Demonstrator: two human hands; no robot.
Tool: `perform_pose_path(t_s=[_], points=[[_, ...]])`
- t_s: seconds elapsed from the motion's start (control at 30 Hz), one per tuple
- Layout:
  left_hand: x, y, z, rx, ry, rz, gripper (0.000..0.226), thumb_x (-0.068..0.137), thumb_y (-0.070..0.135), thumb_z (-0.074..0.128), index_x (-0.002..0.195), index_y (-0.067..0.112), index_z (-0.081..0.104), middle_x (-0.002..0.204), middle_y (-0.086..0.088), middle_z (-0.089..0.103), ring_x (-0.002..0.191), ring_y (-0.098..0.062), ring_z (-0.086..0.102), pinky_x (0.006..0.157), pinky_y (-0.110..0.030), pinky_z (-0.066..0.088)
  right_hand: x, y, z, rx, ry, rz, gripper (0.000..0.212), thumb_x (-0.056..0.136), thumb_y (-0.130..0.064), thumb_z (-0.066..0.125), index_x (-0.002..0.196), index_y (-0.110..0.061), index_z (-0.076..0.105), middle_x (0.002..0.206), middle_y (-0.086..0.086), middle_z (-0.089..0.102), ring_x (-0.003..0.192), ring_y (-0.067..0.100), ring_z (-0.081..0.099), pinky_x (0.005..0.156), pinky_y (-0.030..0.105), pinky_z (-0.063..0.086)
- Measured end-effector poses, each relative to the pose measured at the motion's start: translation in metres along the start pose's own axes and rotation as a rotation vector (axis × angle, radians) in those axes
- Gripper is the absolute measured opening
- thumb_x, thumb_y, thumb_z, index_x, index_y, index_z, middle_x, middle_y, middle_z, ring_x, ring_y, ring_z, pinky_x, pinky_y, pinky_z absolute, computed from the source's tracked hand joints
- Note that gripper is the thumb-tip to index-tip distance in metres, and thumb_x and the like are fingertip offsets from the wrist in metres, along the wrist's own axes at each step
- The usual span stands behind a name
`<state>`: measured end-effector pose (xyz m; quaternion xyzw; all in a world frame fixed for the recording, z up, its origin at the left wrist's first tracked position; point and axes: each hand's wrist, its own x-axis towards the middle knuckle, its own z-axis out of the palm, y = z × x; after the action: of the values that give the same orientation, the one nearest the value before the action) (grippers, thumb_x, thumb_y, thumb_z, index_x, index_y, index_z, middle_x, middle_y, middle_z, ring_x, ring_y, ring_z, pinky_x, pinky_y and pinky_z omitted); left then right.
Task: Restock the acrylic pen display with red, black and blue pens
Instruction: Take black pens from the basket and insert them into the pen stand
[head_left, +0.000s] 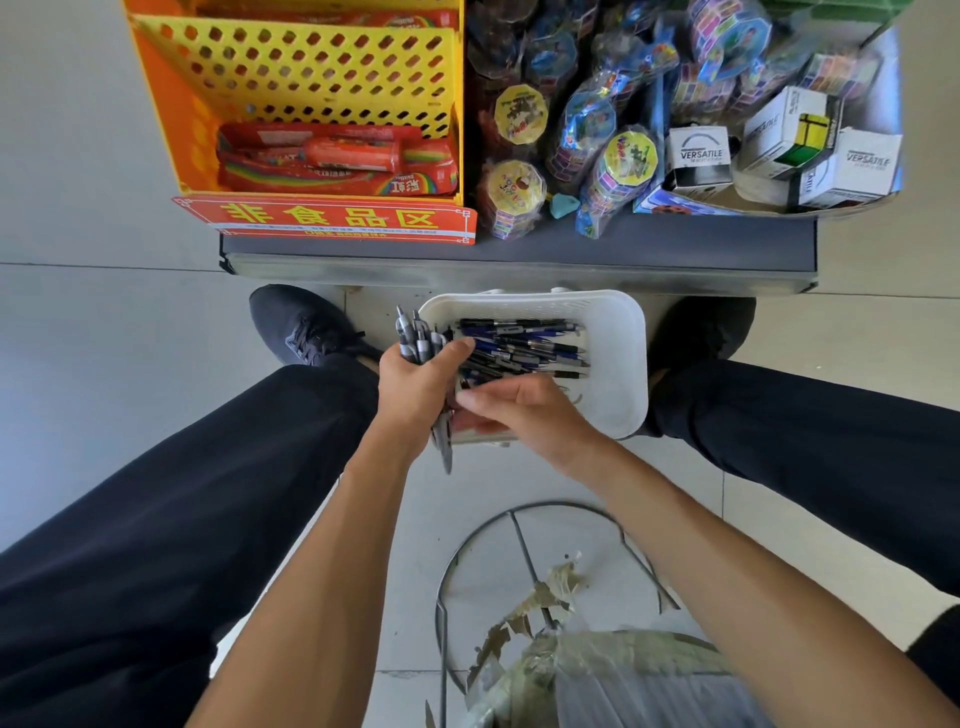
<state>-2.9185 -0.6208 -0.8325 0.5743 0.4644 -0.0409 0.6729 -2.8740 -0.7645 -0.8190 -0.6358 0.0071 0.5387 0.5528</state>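
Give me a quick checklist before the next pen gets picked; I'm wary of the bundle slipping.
1. Left hand grips the bundle of pens: ok.
2. Bundle tidy in the grip: not ok, the pens splay at both ends.
3. Right hand over the white basket: ok.
4. Right hand free of pens: cannot tell, fingers hidden.
5. Loose pens left in basket: ok.
6. Acrylic display in view: not ok.

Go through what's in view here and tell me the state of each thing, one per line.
Left hand: grips a bundle of pens.
Bundle of pens: upright, clips at the top.
Right hand: reaching into the basket, fingers curled.
White basket: on the floor, holds loose pens.
Loose pens: lying flat, jumbled.
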Motion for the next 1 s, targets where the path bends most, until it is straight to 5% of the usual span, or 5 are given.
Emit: perform_pose_path(t_s=[0.17,0.3,0.5,0.77,1.0], points=[[0.004,-0.002,-0.003,-0.124,-0.080,-0.055,0.034,0.098,0.010,0.061,0.066,0.013,0.050,0.057,-0.001,0.050,0.049,-0.012,0.053,0.057,-0.030,0.048,0.047,0.028,-0.057,-0.667,0.398,-0.017,0.022,0.097,-0.018,0.063,0.117,-0.021,0.073,0.113,-0.006,0.074,0.106,0.013,0.068,0.098,0.034,0.053],[0.002,-0.004,-0.002,-0.184,-0.130,-0.100,0.023,0.102,0.015,0.058,0.080,0.008,0.053,0.066,-0.006,0.056,0.061,-0.020,0.068,0.065,-0.032,0.059,0.084,0.050,-0.089,-0.967,0.418,0.002,0.045,0.095,-0.008,0.053,0.139,-0.014,0.056,0.144,0.005,0.056,0.136,0.028,0.048,0.114,0.040,0.039],[0.004,-0.008,0.001,-0.136,-0.160,-0.087,0.018,0.102,0.015,0.057,0.087,0.008,0.050,0.062,-0.002,0.050,0.050,-0.015,0.051,0.053,-0.028,0.050,0.107,0.064,-0.103,-1.071,0.482,-0.033,0.032,0.093,-0.005,0.057,0.123,-0.009,0.065,0.133,0.010,0.061,0.132,0.035,0.046,0.118,0.039,0.030],[0.004,-0.008,-0.004,-0.155,-0.138,-0.123,0.032,0.100,0.011,0.060,0.072,0.014,0.046,0.058,0.001,0.041,0.046,-0.011,0.035,0.046,-0.025,0.034,0.091,0.059,-0.100,-1.211,0.426,0.009,0.012,0.090,-0.005,0.059,0.092,-0.009,0.071,0.107,0.008,0.064,0.100,0.032,0.058,0.089,0.038,0.051],[0.003,-0.010,-0.004,-0.203,-0.117,-0.145,0.035,0.098,0.010,0.063,0.071,0.016,0.043,0.058,0.000,0.038,0.046,-0.011,0.029,0.044,-0.024,0.029,0.067,0.055,-0.089,-0.887,0.361,0.006,0.008,0.097,-0.016,0.063,0.099,-0.015,0.071,0.090,0.001,0.071,0.085,0.022,0.066,0.081,0.037,0.055]])
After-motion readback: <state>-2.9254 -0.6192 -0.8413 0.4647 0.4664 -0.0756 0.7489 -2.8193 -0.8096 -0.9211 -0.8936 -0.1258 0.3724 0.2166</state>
